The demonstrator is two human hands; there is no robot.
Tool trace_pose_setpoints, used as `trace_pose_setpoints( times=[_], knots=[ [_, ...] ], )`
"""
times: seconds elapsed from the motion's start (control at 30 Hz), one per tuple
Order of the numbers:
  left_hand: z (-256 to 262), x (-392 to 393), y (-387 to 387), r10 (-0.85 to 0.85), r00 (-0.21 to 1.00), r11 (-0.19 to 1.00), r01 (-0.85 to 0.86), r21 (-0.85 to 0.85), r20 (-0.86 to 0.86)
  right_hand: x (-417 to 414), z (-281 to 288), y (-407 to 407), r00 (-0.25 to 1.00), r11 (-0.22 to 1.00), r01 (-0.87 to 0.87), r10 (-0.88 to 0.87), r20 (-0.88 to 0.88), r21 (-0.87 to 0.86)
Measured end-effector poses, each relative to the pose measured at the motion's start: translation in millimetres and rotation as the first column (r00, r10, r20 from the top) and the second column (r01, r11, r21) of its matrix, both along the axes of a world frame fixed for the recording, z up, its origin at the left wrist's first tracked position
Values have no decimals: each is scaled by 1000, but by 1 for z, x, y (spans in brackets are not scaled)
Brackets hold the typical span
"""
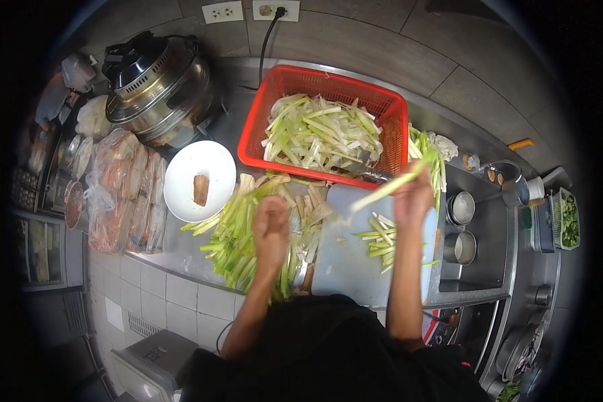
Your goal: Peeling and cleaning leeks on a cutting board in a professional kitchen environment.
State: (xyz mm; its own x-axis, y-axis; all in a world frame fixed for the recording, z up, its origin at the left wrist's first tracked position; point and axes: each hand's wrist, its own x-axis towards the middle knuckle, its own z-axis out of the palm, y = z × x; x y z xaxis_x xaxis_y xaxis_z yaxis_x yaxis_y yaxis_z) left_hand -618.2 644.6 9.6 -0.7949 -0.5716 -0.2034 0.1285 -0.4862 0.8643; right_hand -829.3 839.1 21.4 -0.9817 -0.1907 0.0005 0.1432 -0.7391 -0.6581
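My right hand grips a green-and-white stalk, blurred by motion, above a pale blue cutting board. Short stalk pieces lie on that board. My left hand is raised over a large heap of green stalks, its fingers partly curled; whether it holds anything is unclear. Behind the hands, a red plastic basket holds peeled, pale green trimmings and a metal blade at its near side. More long stalks rest right of the basket. Near my left forearm a knife's wooden handle shows beside the board.
A white plate with a brown piece stands left of the heap. Plastic-bagged food and a large metal cooker are farther left. To the right is a sink with metal pots.
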Motion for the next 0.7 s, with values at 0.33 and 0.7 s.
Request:
trace_pose_setpoints(
  times=[0.33,0.7],
  knots=[
    [19,-45,13,-74,989,875,4,-485,-125,61,37,-46,948,854,-134,259,-186,502],
    [72,-46,14,-55,990,895,-8,-447,-128,101,58,-65,771,573,228,387,-506,787]
  ],
)
